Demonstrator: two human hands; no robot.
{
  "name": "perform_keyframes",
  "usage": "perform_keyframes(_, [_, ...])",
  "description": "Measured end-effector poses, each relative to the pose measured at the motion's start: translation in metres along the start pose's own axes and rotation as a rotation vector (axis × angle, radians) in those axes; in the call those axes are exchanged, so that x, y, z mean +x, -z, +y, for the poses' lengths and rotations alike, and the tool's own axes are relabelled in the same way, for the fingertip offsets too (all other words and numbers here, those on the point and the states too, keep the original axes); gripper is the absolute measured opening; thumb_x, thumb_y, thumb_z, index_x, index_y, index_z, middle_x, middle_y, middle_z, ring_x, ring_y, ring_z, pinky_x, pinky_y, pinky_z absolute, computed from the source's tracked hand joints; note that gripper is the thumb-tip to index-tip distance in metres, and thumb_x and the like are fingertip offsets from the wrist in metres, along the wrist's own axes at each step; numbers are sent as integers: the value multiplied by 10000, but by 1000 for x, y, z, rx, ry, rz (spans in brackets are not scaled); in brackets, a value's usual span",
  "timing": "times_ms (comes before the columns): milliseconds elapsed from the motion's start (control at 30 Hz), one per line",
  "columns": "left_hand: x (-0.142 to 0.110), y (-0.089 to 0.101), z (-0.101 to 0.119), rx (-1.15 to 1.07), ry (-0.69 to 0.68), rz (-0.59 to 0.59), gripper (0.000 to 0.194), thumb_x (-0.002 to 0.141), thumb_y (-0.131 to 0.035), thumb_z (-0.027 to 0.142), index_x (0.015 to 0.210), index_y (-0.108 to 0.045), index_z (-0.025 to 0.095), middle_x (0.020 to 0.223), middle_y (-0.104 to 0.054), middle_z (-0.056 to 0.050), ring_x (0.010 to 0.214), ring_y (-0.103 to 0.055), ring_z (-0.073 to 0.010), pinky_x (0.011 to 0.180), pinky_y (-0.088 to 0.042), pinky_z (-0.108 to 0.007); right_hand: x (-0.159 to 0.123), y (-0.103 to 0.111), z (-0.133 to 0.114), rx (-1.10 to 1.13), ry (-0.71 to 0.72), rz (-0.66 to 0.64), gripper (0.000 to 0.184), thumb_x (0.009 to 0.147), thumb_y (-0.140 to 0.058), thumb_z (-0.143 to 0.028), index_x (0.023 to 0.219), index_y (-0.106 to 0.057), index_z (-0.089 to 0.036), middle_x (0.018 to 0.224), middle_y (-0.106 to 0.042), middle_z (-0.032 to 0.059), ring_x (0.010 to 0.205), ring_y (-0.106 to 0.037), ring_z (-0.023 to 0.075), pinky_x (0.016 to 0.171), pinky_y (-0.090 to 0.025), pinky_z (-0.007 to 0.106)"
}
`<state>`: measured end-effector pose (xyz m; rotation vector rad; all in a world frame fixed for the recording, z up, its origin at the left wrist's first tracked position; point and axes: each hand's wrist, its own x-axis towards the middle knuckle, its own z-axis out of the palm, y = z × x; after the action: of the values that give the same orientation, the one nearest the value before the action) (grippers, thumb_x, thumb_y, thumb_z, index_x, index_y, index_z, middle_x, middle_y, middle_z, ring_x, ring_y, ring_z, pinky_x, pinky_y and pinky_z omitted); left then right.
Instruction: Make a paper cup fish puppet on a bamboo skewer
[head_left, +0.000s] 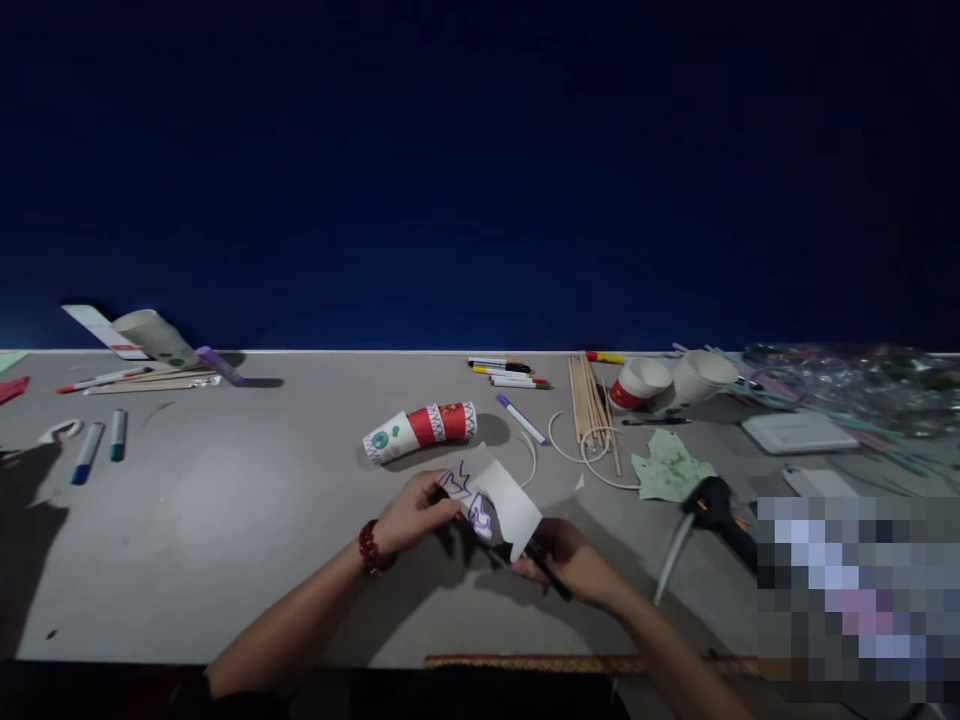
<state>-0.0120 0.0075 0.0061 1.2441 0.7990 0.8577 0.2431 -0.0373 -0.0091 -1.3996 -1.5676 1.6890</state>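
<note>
My left hand (418,515), with a red bead bracelet at the wrist, is closed on the left edge of a white sheet of paper (514,495). Purple outlined shapes are drawn on the sheet, and a curved cut runs into it. At the sheet's lower right corner, my right hand (566,562) is closed around black-handled scissors (550,573); their blades are mostly hidden by the paper. Just beyond the hands lies a joined tube of paper cups (424,430), red and white, with a green eye and purple zigzags drawn on it.
Markers (514,375), wooden sticks (589,405), white cord (600,470) and paper cups (697,378) lie toward the back. A green paper (671,467) and a black glue gun (716,510) are at right. Two markers (88,455) rest at left. A blue partition (450,200) stands behind.
</note>
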Motion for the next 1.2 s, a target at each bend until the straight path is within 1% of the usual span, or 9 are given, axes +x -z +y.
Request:
perform_keyframes(100, [0,-3,-10,-50,22,75,262,752,-762,392,783,-691,142,710,-667,-44,665,-592,-168,639,-466,-270,-9,-6,-3,58,-83,-62,438,660,-795,-500,662,-460,-218,543,-481,-74,424,-459,84,400,-325,198])
perform_keyframes(200, [1,-9,-18,-153,45,229,244,751,-753,368,788,-699,133,708,-687,-53,632,-600,-165,621,-484,-277,-22,-16,-3,80,-129,-68,440,697,-748,-524,680,-421,-231,509,-501,-83,401,-414,73,405,-288,194])
perform_keyframes(300, [1,-18,-19,-227,28,371,271,762,-749,384,850,-710,130,804,-721,-76,680,-626,-175,648,-520,-290,-30,-31,-3,108,-131,-14,439,703,-737,-537,680,-424,-231,516,-522,-78,457,-487,98,470,-344,208])
perform_keyframes(367, [1,-24,-18,-237,7,407,299,770,-747,403,894,-710,134,848,-731,-86,728,-647,-192,663,-538,-300,-29,-43,-4,138,-132,13,444,695,-742,-554,685,-438,-231,522,-525,-79,475,-515,108,492,-363,218])
perform_keyframes(500, [-1,-32,-14,-188,-9,425,333,772,-744,431,931,-696,142,839,-732,-76,727,-659,-201,659,-550,-312,-17,-56,-6,163,-123,56,469,687,-739,-591,680,-441,-229,498,-520,-83,422,-499,96,452,-305,213])
perform_keyframes(600, [-3,-33,-14,-151,-5,446,343,767,-748,439,938,-681,149,849,-726,-64,697,-651,-186,662,-547,-306,-7,-57,-7,151,-96,27,464,722,-709,-609,686,-455,-223,448,-521,-81,393,-451,83,437,-267,208])
perform_keyframes(733, [-4,-32,-13,-137,5,424,327,779,-739,445,899,-658,152,794,-703,-39,641,-637,-165,659,-548,-300,0,-55,-7,154,-92,21,483,739,-690,-641,681,-461,-220,414,-529,-77,370,-393,72,427,-247,205])
perform_keyframes(933, [-4,-33,-9,-171,19,401,311,784,-736,424,913,-650,155,817,-692,-24,648,-638,-155,673,-557,-297,7,-53,-7,173,-94,6,527,690,-725,-675,647,-455,-225,399,-502,-83,362,-420,80,418,-248,217])
perform_keyframes(1200, [-3,-31,-10,-169,32,395,288,789,-724,409,925,-663,162,843,-714,-38,678,-644,-167,682,-558,-297,11,-50,-9,172,-92,-12,505,704,-719,-657,656,-458,-227,396,-498,-88,359,-441,87,417,-258,217])
